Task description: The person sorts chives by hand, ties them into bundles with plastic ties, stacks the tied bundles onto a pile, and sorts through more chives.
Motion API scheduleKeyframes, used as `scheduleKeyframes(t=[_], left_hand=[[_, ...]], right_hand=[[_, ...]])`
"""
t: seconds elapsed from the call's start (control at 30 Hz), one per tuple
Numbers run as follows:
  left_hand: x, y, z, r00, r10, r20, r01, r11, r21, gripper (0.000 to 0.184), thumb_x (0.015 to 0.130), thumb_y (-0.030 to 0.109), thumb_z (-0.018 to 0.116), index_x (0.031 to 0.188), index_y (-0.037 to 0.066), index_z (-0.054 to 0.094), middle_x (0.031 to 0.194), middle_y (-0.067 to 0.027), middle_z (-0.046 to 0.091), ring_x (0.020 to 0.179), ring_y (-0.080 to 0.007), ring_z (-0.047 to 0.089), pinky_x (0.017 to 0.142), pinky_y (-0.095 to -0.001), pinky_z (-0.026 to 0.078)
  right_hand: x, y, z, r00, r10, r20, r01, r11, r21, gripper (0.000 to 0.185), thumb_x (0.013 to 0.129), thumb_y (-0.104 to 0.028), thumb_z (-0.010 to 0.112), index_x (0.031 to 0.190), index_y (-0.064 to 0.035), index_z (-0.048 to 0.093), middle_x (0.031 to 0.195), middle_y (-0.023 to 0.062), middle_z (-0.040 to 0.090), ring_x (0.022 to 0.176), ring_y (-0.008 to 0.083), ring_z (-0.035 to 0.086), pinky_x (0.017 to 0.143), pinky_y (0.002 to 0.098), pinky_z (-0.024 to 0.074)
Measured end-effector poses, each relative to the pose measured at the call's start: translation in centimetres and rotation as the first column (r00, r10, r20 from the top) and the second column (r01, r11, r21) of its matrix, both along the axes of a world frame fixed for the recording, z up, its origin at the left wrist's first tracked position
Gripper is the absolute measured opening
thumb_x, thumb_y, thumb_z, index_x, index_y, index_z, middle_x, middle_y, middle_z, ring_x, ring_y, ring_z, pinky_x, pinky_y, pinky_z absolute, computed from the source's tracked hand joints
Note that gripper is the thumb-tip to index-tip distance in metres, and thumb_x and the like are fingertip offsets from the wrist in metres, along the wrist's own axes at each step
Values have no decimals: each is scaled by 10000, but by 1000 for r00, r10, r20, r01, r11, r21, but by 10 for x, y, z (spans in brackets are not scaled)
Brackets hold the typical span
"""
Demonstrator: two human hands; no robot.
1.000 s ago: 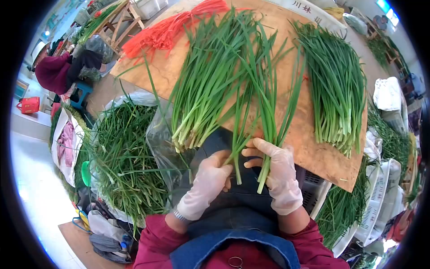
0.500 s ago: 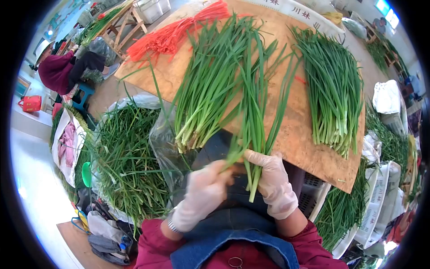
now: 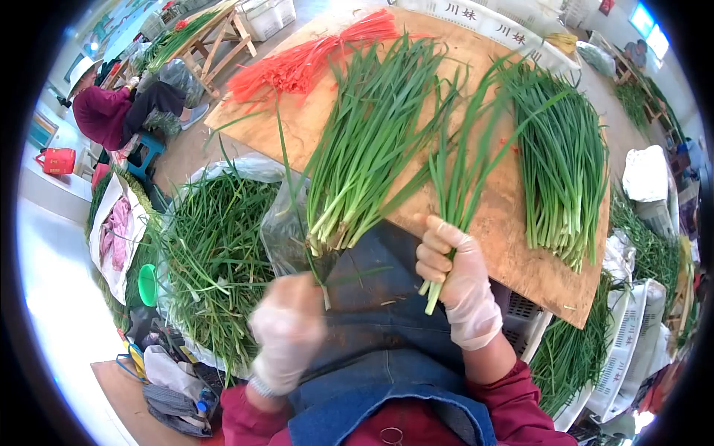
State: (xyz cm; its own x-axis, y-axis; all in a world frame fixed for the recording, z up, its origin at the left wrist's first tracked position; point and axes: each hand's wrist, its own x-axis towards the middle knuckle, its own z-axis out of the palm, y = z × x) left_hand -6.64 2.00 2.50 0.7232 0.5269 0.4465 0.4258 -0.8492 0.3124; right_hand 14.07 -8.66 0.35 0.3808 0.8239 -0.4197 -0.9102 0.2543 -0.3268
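Observation:
My right hand, in a pale thin glove, is closed round a few green stalks, their white ends poking out below the fingers. My gloved left hand is smeared by motion over my apron, beside the heap of loose greens; its fingers and anything in them cannot be made out. A loose pile of long greens lies on the wooden board, cut ends toward me. On the board's right side rests a thicker, evenly laid bundle.
Red strips lie at the board's back left. A plastic-lined heap of greens stands at left, white crates at right. Another person sits at the far left. A green cup is beside the heap.
My left hand has moved away to the left from my right hand. The right hand has closed more tightly round fewer stalks and risen slightly. The view has shifted a little.

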Motion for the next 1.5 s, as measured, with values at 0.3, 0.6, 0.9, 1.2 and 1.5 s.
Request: scheduleKeyframes(t=[0.3,0.6,0.9,1.2,1.5], left_hand=[[91,17,-24,989,-139,-57,144,983,114,130,691,25,654,801,20,585,687,-103,525,585,-253,553,515,-335,445],[75,-25,-8,939,-219,265,226,974,5,236,631,-28,675,838,45,587,780,-85,545,666,-265,533,585,-354,440],[-14,-10,27,966,-76,246,140,957,-252,153,661,11,659,772,48,559,792,-78,521,738,-236,497,674,-346,410],[-78,28,20,865,493,89,-501,843,198,147,791,18,608,936,0,597,933,-93,568,825,-192,551,727,-298,461],[51,-32,-4,974,-70,214,212,598,-773,154,810,81,632,936,-7,627,769,-67,622,702,-132,576,635,-246,456]], right_hand=[[-7,-3,10,988,-42,149,81,960,-269,189,858,-111,546,961,47,556,636,23,520,408,64,351,346,203,264],[-21,15,3,996,90,24,-85,980,-179,270,846,-175,568,918,84,596,470,-36,358,401,72,330,387,198,254],[-20,16,-5,1000,-6,26,11,972,-233,187,802,-32,533,921,108,571,550,10,426,392,66,316,388,208,270],[-23,10,-16,1000,-15,22,18,990,-142,194,758,25,555,949,54,556,922,198,631,427,70,380,401,222,318],[-25,3,-9,995,-40,89,59,972,-228,195,776,-49,590,950,40,592,817,142,641,537,120,494,496,250,400]])
